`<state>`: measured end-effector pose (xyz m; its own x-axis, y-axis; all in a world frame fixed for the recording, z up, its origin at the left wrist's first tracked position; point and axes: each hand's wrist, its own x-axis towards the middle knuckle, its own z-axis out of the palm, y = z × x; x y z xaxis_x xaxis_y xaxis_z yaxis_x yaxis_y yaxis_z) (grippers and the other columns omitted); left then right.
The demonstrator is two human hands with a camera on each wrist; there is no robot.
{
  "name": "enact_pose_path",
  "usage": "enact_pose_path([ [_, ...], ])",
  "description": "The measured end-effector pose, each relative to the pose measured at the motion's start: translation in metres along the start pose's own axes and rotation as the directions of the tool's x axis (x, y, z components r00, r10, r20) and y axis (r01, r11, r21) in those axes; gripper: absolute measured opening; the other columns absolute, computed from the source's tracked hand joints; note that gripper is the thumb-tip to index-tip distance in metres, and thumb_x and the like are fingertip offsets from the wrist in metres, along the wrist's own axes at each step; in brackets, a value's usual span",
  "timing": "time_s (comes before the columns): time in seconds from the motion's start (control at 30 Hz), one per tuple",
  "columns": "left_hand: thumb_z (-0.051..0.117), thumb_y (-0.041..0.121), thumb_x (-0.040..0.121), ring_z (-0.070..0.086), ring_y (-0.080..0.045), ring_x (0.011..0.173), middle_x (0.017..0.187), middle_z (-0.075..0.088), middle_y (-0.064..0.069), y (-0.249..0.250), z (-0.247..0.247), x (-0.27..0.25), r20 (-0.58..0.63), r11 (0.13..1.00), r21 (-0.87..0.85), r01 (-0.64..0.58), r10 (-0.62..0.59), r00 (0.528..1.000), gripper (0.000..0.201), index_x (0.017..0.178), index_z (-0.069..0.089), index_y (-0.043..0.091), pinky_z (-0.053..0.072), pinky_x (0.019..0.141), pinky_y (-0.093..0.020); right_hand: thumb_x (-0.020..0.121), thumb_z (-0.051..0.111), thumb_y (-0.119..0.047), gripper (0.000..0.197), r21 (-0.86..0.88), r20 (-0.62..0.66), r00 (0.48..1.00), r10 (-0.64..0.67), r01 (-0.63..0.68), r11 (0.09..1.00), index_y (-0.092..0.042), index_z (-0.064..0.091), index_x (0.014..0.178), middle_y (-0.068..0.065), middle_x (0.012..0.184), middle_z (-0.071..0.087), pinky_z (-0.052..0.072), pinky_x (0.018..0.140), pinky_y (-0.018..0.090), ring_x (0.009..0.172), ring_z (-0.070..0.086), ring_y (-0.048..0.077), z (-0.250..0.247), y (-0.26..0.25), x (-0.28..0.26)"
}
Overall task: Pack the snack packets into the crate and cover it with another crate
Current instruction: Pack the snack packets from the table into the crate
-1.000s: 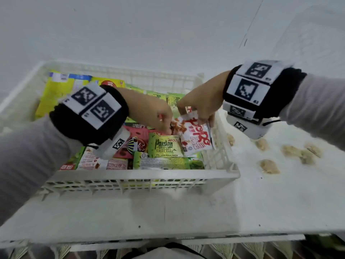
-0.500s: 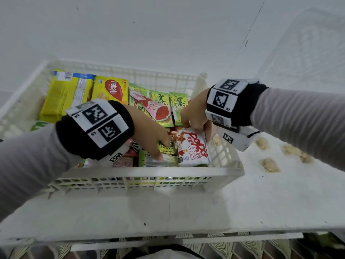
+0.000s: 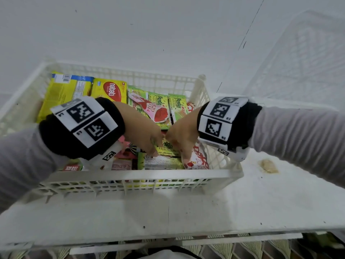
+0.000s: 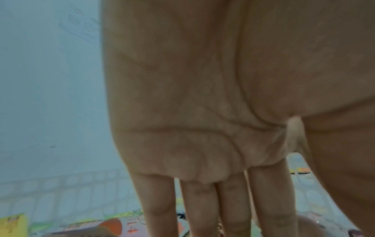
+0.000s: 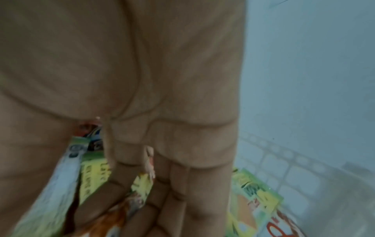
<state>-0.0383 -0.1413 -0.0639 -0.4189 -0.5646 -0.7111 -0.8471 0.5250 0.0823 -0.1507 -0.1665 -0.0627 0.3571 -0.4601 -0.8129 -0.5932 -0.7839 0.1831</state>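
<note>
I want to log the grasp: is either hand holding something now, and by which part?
The right hand pinches the white and red snack packet near its upper edge, inside the crate. The left hand holds nothing; its straight fingers reach down to the packets.

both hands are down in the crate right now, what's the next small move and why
Probably keep pressing the red-and-white packet down flat with the right hand, then lift both hands out. That packet leans against the crate's right wall rather than lying flat, and the left hand rests with straight fingers on the green packets. The second crate cannot sit on top until the hands clear.
</note>
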Motion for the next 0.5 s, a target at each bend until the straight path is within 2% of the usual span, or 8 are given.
enact_pose_path([
  [0.07,0.042,0.045,0.095,0.051,-0.022,0.089,0.11,0.052,-0.011,-0.004,0.002,0.002,0.02,1.0,0.01,0.0,0.0,1.0,0.048,0.127,0.049,0.01,0.045,0.086,-0.037,0.089,0.06,-0.039,0.046,-0.071,0.102,0.994,-0.031,0.038,0.997,0.001,0.055,0.11,0.004,0.088,0.056,0.037,0.047,0.01,0.071,0.046,0.014,0.004,-0.001,0.011],
  [0.13,0.042,0.047,0.095,0.034,-0.018,0.087,0.102,0.037,-0.011,-0.007,0.005,0.004,0.041,1.0,0.018,0.012,-0.013,0.999,0.035,0.104,0.047,0.013,0.034,0.077,-0.032,0.089,0.061,-0.035,0.039,-0.046,0.155,0.988,-0.018,0.026,0.999,-0.001,0.056,0.107,0.004,0.08,0.055,0.038,0.04,0.012,0.059,0.044,0.011,0.004,0.0,0.014],
  [0.17,0.041,0.048,0.095,0.032,-0.017,0.088,0.101,0.032,-0.006,-0.007,0.007,0.006,0.05,1.0,0.023,0.018,-0.019,0.999,0.032,0.102,0.044,0.017,0.031,0.077,-0.031,0.088,0.062,-0.034,0.042,-0.034,0.172,0.985,-0.015,0.021,0.999,0.0,0.057,0.113,0.005,0.09,0.061,0.041,0.04,0.012,0.062,0.049,0.01,0.005,0.001,0.015],
  [0.23,0.041,0.051,0.094,0.031,-0.017,0.089,0.104,0.029,0.0,-0.007,0.008,0.007,0.074,0.998,0.051,0.022,-0.025,0.997,0.045,0.113,0.049,0.01,0.031,0.078,-0.031,0.088,0.063,-0.034,0.049,-0.025,0.2,0.98,-0.014,0.019,1.0,-0.003,0.054,0.125,0.009,0.114,0.064,0.049,0.053,0.014,0.08,0.061,0.015,0.006,0.003,0.014],
  [0.27,0.041,0.051,0.094,0.031,-0.016,0.09,0.105,0.027,0.001,-0.007,0.008,0.007,0.087,0.998,0.056,0.024,-0.029,0.996,0.05,0.118,0.049,0.008,0.031,0.078,-0.031,0.088,0.063,-0.033,0.049,-0.007,0.219,0.976,-0.008,0.01,1.0,-0.004,0.053,0.127,0.01,0.117,0.063,0.052,0.059,0.019,0.088,0.064,0.019,0.007,0.006,0.012],
  [0.33,0.042,0.051,0.094,0.027,-0.017,0.092,0.104,0.026,0.0,-0.011,0.006,0.006,0.105,1.0,-0.008,0.001,0.0,0.994,0.041,0.106,0.05,0.013,0.029,0.079,-0.033,0.089,0.062,-0.026,0.041,0.132,0.238,0.971,-0.005,-0.027,0.991,-0.005,0.054,0.123,0.011,0.107,0.064,0.056,0.058,0.022,0.089,0.064,0.023,0.003,0.014,0.007],
  [0.43,0.044,0.043,0.095,0.041,-0.017,0.083,0.091,0.046,0.002,-0.026,-0.006,-0.001,0.034,0.985,-0.163,-0.056,0.062,0.997,0.035,0.091,0.062,0.014,0.042,0.084,-0.036,0.091,0.057,-0.016,0.023,0.423,0.139,0.99,0.007,-0.066,0.904,-0.006,0.055,0.112,0.011,0.093,0.066,0.058,0.07,0.033,0.085,0.066,0.026,-0.013,0.034,-0.003],
  [0.5,0.048,0.031,0.096,0.05,-0.013,0.068,0.07,0.056,0.008,-0.04,-0.017,-0.006,-0.164,0.97,-0.229,-0.086,0.048,0.985,0.028,0.075,0.062,0.019,0.045,0.076,-0.032,0.092,0.057,-0.015,0.014,0.581,-0.064,0.996,0.066,-0.016,0.813,-0.007,0.057,0.103,0.013,0.097,0.068,0.058,0.076,0.037,0.085,0.069,0.025,-0.026,0.048,-0.002],
])
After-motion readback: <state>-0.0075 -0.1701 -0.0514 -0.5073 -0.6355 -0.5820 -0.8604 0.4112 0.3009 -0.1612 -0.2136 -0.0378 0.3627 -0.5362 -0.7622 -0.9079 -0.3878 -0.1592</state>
